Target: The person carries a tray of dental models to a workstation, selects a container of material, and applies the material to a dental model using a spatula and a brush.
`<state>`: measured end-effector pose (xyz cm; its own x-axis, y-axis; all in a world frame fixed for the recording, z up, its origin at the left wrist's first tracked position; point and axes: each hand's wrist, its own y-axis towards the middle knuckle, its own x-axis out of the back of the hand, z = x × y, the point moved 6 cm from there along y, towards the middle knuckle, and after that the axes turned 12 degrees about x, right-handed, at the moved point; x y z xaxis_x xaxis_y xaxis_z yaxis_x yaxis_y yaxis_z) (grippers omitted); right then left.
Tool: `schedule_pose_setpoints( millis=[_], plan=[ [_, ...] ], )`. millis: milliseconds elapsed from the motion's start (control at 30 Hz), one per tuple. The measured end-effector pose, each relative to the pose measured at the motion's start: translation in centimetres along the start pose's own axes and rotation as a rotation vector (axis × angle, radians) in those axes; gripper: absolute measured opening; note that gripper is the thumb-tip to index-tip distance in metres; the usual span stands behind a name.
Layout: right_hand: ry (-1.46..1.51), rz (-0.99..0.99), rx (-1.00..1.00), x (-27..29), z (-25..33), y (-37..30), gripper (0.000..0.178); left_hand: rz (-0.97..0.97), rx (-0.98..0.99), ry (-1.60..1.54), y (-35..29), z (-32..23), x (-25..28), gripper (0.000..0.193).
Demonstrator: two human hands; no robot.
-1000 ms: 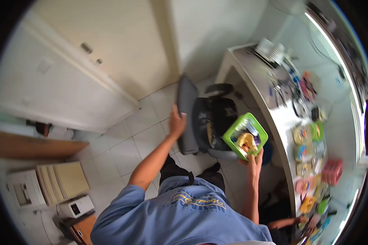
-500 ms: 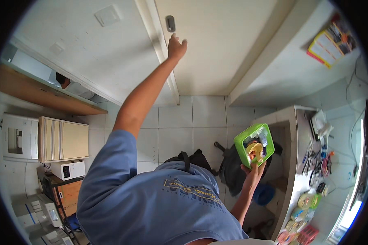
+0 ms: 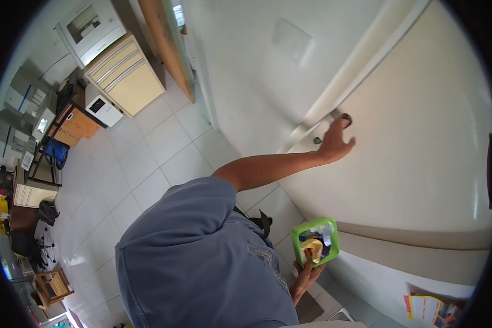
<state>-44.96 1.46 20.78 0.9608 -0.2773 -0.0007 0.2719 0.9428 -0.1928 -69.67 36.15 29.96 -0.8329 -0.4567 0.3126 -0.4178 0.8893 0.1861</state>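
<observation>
My left arm reaches out to a cream door (image 3: 410, 131). My left hand (image 3: 335, 144) has its fingertips hooked at a dark recessed door handle (image 3: 346, 118), with the thumb standing apart. A small dark fitting (image 3: 317, 140) lies beside the wrist. Low on the right, my right hand (image 3: 307, 274) grips a bright green plastic basket (image 3: 296, 240) by its near side. The basket is tilted so that its inside shows. In it sit a yellow, rounded item (image 3: 311, 249) and some clear and dark small things I cannot make out.
A white panel (image 3: 257, 65) adjoins the door. Tiled floor (image 3: 142, 164) stretches to the left. Beyond stand a cream drawer cabinet (image 3: 128, 76), a white box-shaped appliance (image 3: 104, 111) and a wooden stool (image 3: 54, 286). A colourful calendar-like sheet (image 3: 423, 307) hangs lower right.
My view and body have turned to the right. My left hand has gone from just short of the handle to contact with it. The green basket stays in my right hand.
</observation>
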Motion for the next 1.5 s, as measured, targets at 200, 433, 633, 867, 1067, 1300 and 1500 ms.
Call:
schedule_pose_setpoints(
  millis=[200, 433, 633, 867, 1067, 1300, 1500],
  plan=[
    [-0.082, 0.298, 0.045, 1.5, 1.0, 4.2, 0.068, -0.129, -0.073, -0.003, -5.6, -4.8, 2.8, 0.039],
    [-0.084, 0.473, 0.030, 3.3, 1.7, 4.7, 0.080, 0.136, 0.023, -0.021, -14.9, -10.9, -0.7, 0.030],
    [-0.050, 0.575, 0.061, 1.9, 3.6, 5.1, 0.071, 0.585, -0.036, 0.013, -22.7, -16.4, -5.5, 0.041],
    [-0.161, 0.498, 0.030, 4.4, 1.5, 4.0, 0.072, 1.139, 0.204, 0.045, -31.2, -22.1, -8.9, 0.050],
    [-0.135, 0.368, 0.048, 3.1, 3.6, 2.1, 0.076, 1.074, -0.118, -0.291, -32.3, -26.2, -12.4, 0.065],
    [-0.164, 0.215, 0.033, 2.1, 5.0, 0.4, 0.080, 1.586, -0.326, -0.364, -39.3, -26.2, -9.7, 0.075],
    [-0.135, 0.015, 0.036, 0.9, 1.2, -0.9, 0.088, 1.791, -0.384, -0.380, -43.4, -22.1, -5.3, 0.066]
  ],
)
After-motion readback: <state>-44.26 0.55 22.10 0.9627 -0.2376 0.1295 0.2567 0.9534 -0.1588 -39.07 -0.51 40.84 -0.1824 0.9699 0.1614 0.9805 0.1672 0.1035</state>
